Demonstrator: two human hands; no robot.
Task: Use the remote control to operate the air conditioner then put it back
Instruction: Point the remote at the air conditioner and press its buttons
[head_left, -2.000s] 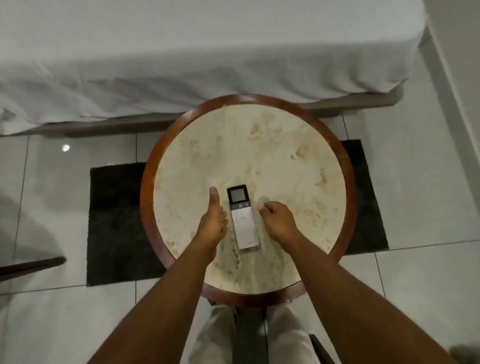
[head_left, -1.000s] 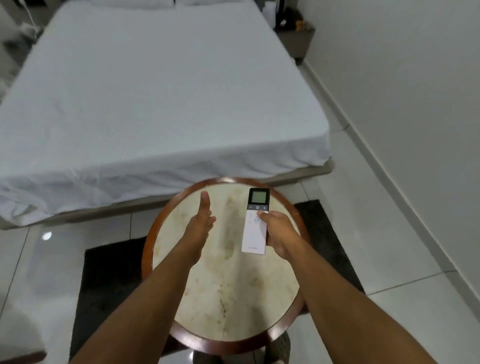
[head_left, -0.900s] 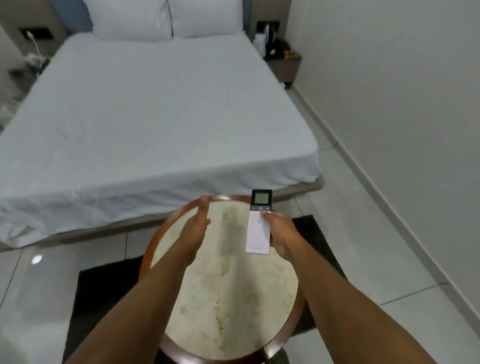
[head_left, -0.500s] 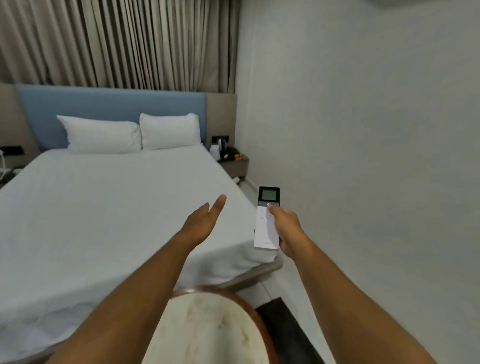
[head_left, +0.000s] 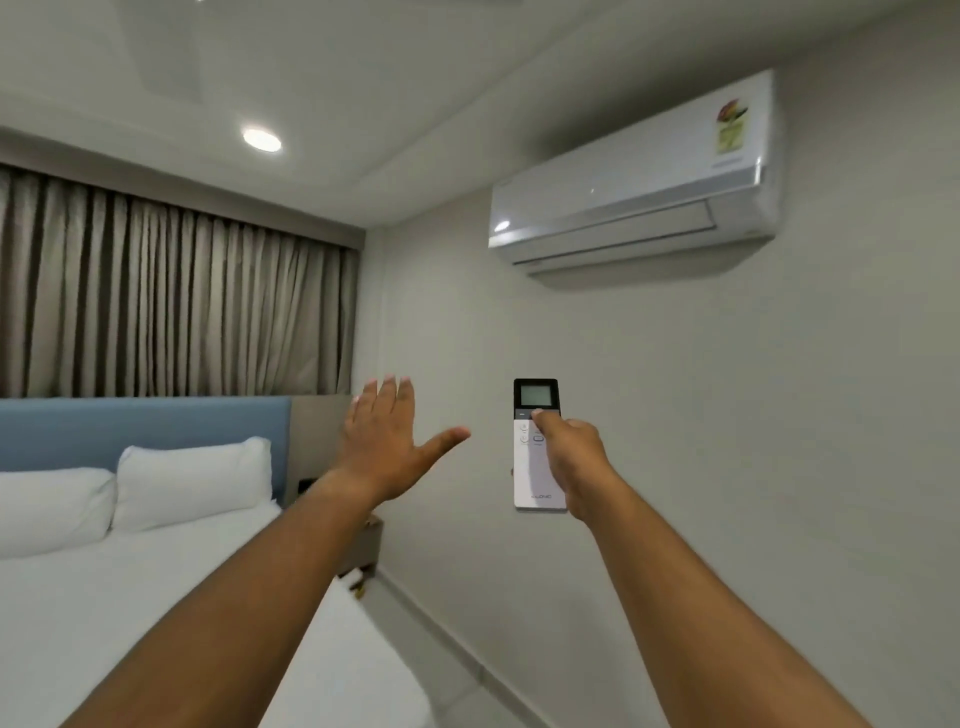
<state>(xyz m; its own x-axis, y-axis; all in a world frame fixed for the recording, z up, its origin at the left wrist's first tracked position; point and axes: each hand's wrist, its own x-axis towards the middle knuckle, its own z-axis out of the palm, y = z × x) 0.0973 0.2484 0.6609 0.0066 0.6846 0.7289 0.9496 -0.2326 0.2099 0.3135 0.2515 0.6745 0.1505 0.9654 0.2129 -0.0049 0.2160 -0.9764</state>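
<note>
My right hand (head_left: 571, 462) grips a slim white remote control (head_left: 530, 467) with a dark screen at its top, held upright in front of the wall. My thumb rests on the buttons just under the screen. High on the wall to the upper right hangs the white air conditioner (head_left: 639, 182), its flap closed. My left hand (head_left: 387, 447) is raised to the left of the remote, fingers spread, holding nothing.
A bed with white sheets (head_left: 156, 597) and two pillows (head_left: 192, 480) lies at the lower left, with a blue headboard (head_left: 145, 426) and grey curtains (head_left: 171, 301) behind it. A small bedside stand (head_left: 366, 551) sits by the wall.
My view has swung up from the round table to the wall and air conditioner. My right hand lifted the remote off the table and raised it; my left hand rose and opened.
</note>
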